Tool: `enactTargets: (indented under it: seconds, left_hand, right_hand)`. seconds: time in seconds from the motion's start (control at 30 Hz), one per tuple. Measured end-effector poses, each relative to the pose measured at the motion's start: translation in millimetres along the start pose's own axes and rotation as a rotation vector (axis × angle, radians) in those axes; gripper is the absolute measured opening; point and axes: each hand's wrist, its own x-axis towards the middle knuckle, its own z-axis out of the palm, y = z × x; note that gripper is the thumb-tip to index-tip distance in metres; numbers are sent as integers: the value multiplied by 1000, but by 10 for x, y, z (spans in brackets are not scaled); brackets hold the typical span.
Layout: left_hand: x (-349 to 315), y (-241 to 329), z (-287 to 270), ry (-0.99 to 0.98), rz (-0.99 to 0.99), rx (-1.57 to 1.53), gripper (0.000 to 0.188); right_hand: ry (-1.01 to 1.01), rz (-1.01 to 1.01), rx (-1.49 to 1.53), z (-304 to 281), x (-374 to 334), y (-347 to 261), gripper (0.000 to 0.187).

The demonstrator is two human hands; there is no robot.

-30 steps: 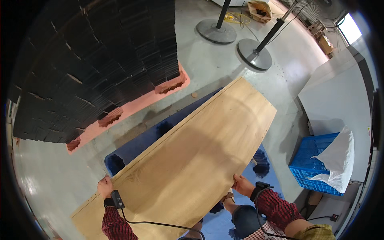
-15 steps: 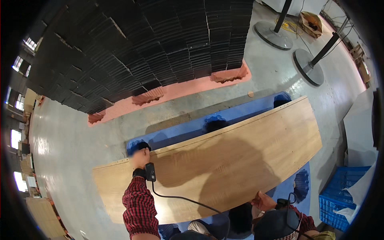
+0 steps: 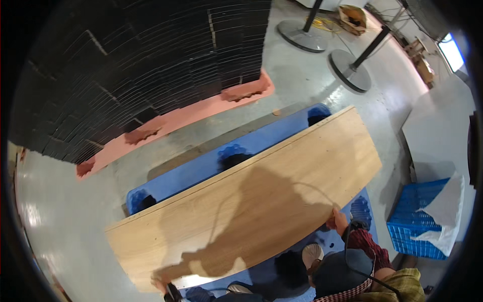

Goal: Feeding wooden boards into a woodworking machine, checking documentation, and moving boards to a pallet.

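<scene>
Stacked black sheets (image 3: 146, 65) on a pink pallet (image 3: 176, 123) at far left, grey floor (image 3: 60, 221) in front, then a blue pallet (image 3: 201, 168) under a long wooden board (image 3: 251, 199) lying flat across it. Left hand (image 3: 162, 285) gripping the board's near left edge, fingers mostly hidden; right hand (image 3: 338, 220) clasped on the near right edge, arm bent. Further right, a blue crate (image 3: 415, 221) holding white sheeting (image 3: 445, 211), two round stand bases (image 3: 347, 75) behind.
</scene>
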Motion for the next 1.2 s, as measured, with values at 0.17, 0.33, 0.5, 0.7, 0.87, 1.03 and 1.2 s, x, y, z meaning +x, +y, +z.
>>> enactTargets:
  seconds: [0.17, 0.33, 0.5, 0.7, 0.87, 1.03, 1.2]
  left_hand:
    - [-172, -504, 413, 0, -113, 191, 53]
    - [-163, -426, 309, -26, -87, 122, 69]
    - [-35, -257, 220, -5, -146, 182, 69]
    - [171, -166, 277, 142, -154, -45, 53]
    - [359, -194, 196, 166, -143, 16, 43]
    - [467, -380, 170, 35, -24, -108, 46]
    - [215, -653, 229, 189, -262, -133, 50]
  right_hand:
    - [165, 40, -4, -102, 218, 60, 47]
    - [-97, 20, -35, -122, 176, 26, 41]
    - [11, 71, 16, -75, 132, -47, 41]
    - [-45, 76, 5, 34, -16, -135, 34]
    - [-49, 80, 3, 147, -53, -256, 36]
    - [27, -13, -324, 164, -173, -523, 34]
    - [173, -916, -1212, 282, -153, -958, 48]
